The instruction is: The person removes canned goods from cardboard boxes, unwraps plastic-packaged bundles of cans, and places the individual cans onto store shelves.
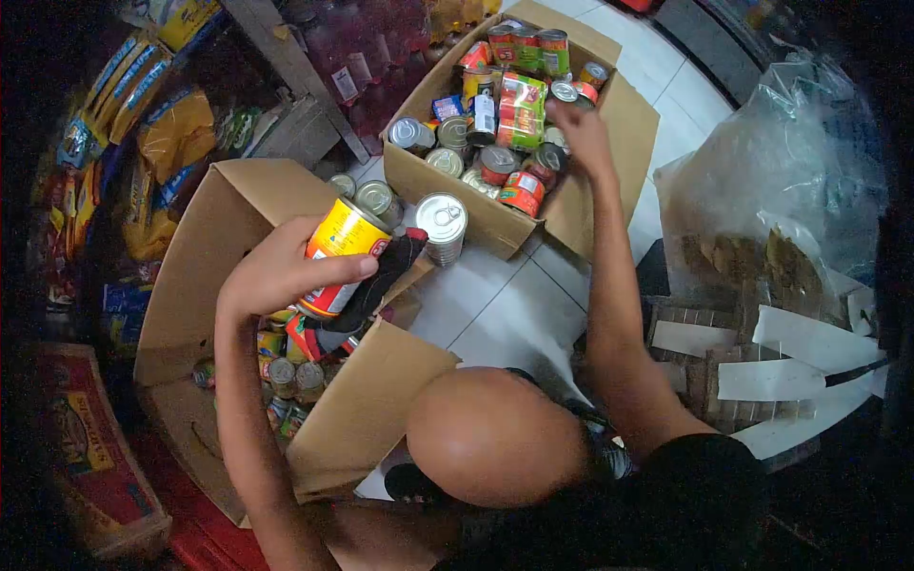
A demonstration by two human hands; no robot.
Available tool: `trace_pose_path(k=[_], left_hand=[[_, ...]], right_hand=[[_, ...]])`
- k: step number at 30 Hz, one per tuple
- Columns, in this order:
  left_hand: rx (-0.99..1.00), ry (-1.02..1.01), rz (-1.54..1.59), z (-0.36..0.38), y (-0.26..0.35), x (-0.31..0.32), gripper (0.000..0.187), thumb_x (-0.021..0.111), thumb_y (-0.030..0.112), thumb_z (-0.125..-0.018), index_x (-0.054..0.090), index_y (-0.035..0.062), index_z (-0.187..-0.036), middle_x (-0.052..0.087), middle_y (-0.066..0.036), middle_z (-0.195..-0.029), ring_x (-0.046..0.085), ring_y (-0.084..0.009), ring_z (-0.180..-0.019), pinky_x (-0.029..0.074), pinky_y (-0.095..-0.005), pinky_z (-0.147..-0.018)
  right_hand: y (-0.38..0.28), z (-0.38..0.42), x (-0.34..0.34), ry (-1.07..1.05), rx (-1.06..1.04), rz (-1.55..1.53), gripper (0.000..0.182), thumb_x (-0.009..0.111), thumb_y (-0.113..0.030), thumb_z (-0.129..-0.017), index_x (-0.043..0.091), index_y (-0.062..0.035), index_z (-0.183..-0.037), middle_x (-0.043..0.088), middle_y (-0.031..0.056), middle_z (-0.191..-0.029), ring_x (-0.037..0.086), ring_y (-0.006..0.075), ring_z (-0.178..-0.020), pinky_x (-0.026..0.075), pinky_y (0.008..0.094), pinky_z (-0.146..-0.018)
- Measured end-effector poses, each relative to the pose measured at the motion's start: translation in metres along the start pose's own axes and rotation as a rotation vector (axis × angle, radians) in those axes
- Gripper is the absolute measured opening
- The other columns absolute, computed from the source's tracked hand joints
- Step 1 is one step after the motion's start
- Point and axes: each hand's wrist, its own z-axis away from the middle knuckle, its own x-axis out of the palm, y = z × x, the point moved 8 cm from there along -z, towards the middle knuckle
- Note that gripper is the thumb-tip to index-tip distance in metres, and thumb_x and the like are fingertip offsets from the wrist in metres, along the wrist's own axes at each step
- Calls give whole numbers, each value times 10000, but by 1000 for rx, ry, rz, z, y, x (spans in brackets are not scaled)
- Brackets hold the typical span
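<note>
My left hand (286,266) is wrapped round a yellow and red can (343,249), with the thumb across its front. A black cloth (392,271) with a red edge is bunched against the can's right side in the same hand. Below this hand, small cans (282,373) and colourful packs lie in an open cardboard box (195,276). My right hand (579,131) reaches into a second cardboard box (457,205) full of cans. Its blurred fingertips are among silver-topped cans (564,92), beside a green and red pack (522,109).
Several silver-topped cans, including a tall one (441,228), stand between the boxes on the white tile floor (505,295). A large clear plastic bag (771,181) and flattened white card strips (771,381) lie to the right. Packaged goods (176,133) line the left; my knee (495,433) is in front.
</note>
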Motion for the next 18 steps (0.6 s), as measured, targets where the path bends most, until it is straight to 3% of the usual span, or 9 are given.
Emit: trace_pose_path(k=[2, 3, 5, 6, 7, 9, 14, 17, 18], left_hand=[[2, 20, 6, 0, 0, 0, 443, 694, 392, -748, 608, 26, -983, 608, -4, -812, 534, -84, -727, 437, -246, -678], [14, 9, 14, -1, 2, 1, 444, 696, 397, -745, 615, 26, -976, 611, -6, -808, 535, -83, -723, 438, -244, -675], [35, 12, 22, -1, 4, -2, 445, 699, 401, -741, 622, 26, -969, 613, -7, -804, 537, -82, -718, 438, -243, -672], [18, 18, 9, -2, -1, -2, 439, 699, 398, -742, 628, 26, -963, 617, -9, -801, 539, -82, -714, 440, -243, -670], [-5, 22, -4, -1, -5, -3, 433, 699, 395, -743, 634, 25, -958, 620, -10, -798, 542, -82, -710, 442, -243, -669], [13, 35, 13, 0, -3, -3, 432, 699, 394, -744, 636, 26, -961, 622, -12, -798, 545, -83, -709, 443, -242, -669], [47, 53, 19, -3, -4, -4, 421, 698, 382, -750, 638, 22, -961, 626, -13, -803, 551, -82, -720, 445, -241, -676], [37, 45, 69, 0, -3, -3, 427, 702, 382, -748, 633, 22, -966, 626, -14, -800, 551, -80, -724, 445, -241, -681], [33, 29, 74, 0, -2, -3, 430, 702, 382, -748, 630, 21, -971, 625, -14, -805, 551, -80, -727, 445, -242, -683]], right_hand=[[30, -51, -19, 346, -64, 61, 551, 699, -407, -702, 614, 22, -1037, 637, 239, -949, 616, 335, -944, 485, 409, -786], [49, -73, -9, 344, -69, 58, 551, 699, -407, -702, 614, 22, -1037, 637, 239, -949, 616, 335, -944, 485, 409, -786], [84, -118, 29, 163, -120, 220, 515, 734, -363, -675, 620, 20, -999, 668, 145, -873, 637, 219, -781, 492, 353, -730], [108, -135, 45, 91, -112, 99, 825, 800, -503, -541, 544, 56, -1090, 613, 238, -1046, 600, 337, -994, 470, 402, -839], [103, -136, 40, 89, -121, 97, 825, 800, -503, -541, 544, 56, -1090, 613, 238, -1046, 600, 337, -994, 470, 402, -839], [118, -131, 38, 0, 183, 84, 856, 782, -546, -550, 535, 60, -1103, 611, 233, -1050, 592, 329, -1009, 462, 390, -852], [128, -136, 19, 32, 282, 107, 817, 755, -591, -556, 602, 59, -1025, 648, 218, -961, 646, 312, -849, 501, 386, -755], [124, -127, 12, 179, 122, -418, 582, 754, -395, -689, 608, 63, -1018, 659, 152, -932, 649, 231, -784, 527, 355, -628], [75, -88, 4, 87, 137, -576, 438, 695, -219, -777, 540, 31, -1101, 610, 110, -953, 634, 204, -791, 560, 320, -570]])
